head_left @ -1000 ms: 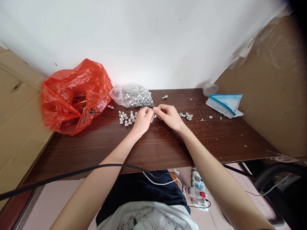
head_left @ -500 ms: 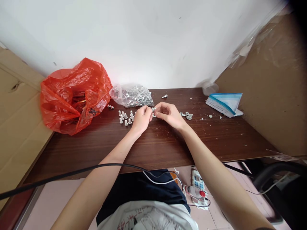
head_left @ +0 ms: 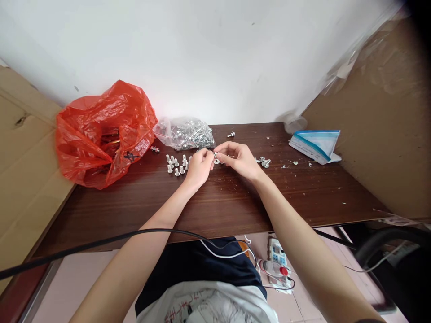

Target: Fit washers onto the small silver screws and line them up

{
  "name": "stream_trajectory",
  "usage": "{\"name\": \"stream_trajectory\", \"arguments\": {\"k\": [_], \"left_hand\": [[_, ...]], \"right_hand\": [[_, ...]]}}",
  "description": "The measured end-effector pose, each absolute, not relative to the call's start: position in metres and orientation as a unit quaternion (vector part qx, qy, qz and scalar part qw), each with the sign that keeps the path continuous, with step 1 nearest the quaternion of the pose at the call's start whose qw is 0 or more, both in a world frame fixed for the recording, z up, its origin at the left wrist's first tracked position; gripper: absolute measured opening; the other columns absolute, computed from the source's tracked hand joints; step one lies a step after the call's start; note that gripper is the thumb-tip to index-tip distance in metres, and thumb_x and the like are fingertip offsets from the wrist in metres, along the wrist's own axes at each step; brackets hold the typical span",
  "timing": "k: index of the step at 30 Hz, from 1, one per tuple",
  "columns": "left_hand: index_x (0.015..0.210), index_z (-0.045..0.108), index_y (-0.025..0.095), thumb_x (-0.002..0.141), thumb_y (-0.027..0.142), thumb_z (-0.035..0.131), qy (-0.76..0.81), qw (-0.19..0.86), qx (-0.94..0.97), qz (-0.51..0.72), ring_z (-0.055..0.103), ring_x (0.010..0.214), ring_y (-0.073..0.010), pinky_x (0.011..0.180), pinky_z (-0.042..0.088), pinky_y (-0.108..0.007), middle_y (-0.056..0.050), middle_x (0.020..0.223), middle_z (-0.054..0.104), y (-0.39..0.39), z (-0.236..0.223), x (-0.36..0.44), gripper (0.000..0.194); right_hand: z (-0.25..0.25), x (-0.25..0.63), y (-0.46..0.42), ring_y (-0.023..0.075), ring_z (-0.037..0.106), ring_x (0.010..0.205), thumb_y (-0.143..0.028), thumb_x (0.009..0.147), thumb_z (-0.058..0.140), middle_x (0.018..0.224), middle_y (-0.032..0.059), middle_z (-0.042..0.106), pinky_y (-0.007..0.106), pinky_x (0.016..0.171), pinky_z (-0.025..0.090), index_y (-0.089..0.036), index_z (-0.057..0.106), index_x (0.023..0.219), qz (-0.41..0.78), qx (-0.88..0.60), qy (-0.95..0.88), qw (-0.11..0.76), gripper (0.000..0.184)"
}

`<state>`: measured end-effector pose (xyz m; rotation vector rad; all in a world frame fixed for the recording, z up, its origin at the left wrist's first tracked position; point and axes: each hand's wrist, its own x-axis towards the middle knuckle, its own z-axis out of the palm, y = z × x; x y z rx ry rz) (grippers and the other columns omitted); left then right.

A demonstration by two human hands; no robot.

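My left hand (head_left: 199, 167) is closed in a pinch around a small metal bolt (head_left: 214, 154), most of it hidden by the fingers. My right hand (head_left: 237, 159) meets it from the other side, thumb and forefinger closed at the same bolt. Just under the fingertips shows a flat washer (head_left: 217, 161). Left of my left hand, several silver bolts (head_left: 177, 172) stand on their heads in a group. Beside my right hand lie several bolts with washers (head_left: 266, 163), partly hidden by that hand.
Behind my hands sits a clear plastic bag of hardware (head_left: 191, 135), with a single bolt (head_left: 230, 134) to its right. A red plastic bag (head_left: 107, 134) stands left. At right are a blue-and-white packet (head_left: 316, 144) and a clear cup (head_left: 295, 124). A black cable (head_left: 134, 233) crosses in front.
My right fingers have drawn in slightly to the left, closer to the bolt at my left fingertips. My left hand stays almost in place.
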<state>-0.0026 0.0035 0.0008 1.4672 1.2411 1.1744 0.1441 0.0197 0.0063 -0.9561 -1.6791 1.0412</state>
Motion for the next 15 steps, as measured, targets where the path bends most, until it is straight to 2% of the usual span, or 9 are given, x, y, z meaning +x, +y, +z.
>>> {"name": "stream_trajectory", "arguments": {"k": [3,7,10,12,15], "left_hand": [[0.062,0.040,0.019,0.087,0.027,0.041,0.499,0.426,0.590,0.471,0.035,0.044,-0.0066,0.046,0.025,-0.022,0.005,0.049,0.043,0.0043,0.0004,-0.0031,0.027],[0.061,0.040,0.019,0.087,0.028,0.041,0.496,0.422,0.596,0.470,0.036,0.045,-0.0065,0.047,0.026,-0.022,0.005,0.049,0.044,0.0052,-0.0009,-0.0042,0.028],[0.062,0.040,0.019,0.087,0.029,0.040,0.502,0.419,0.591,0.472,0.036,0.045,-0.0066,0.047,0.026,-0.022,0.005,0.049,0.043,0.0055,-0.0019,-0.0048,0.027],[0.063,0.040,0.019,0.087,0.029,0.040,0.507,0.416,0.588,0.474,0.036,0.045,-0.0067,0.047,0.025,-0.022,0.005,0.050,0.044,0.0053,-0.0021,-0.0049,0.027],[0.062,0.041,0.019,0.088,0.029,0.040,0.503,0.417,0.593,0.471,0.035,0.045,-0.0067,0.047,0.025,-0.022,0.005,0.050,0.044,0.0046,-0.0014,-0.0045,0.027]], "right_hand": [[0.0060,0.1439,0.0199,0.0149,0.058,0.072,-0.050,0.075,0.071,0.081,0.0045,0.066,0.027,0.060,0.044,-0.017,0.067,0.089,0.421,-0.394,-0.675,0.459,0.036],[0.0026,0.1435,0.0212,0.0141,0.056,0.065,-0.057,0.083,0.060,0.067,0.0030,0.062,0.027,0.056,0.043,-0.017,0.061,0.071,0.399,-0.416,-0.695,0.430,0.042],[0.0016,0.1440,0.0224,0.0132,0.056,0.065,-0.051,0.079,0.067,0.074,0.0022,0.063,0.026,0.058,0.044,-0.017,0.063,0.085,0.401,-0.390,-0.701,0.444,0.034],[0.0021,0.1442,0.0228,0.0123,0.056,0.066,-0.046,0.074,0.073,0.081,0.0019,0.063,0.026,0.059,0.045,-0.018,0.062,0.099,0.409,-0.372,-0.687,0.470,0.040],[0.0032,0.1433,0.0225,0.0122,0.056,0.066,-0.047,0.075,0.073,0.081,0.0022,0.063,0.026,0.058,0.045,-0.018,0.062,0.100,0.422,-0.377,-0.670,0.481,0.041]]}}
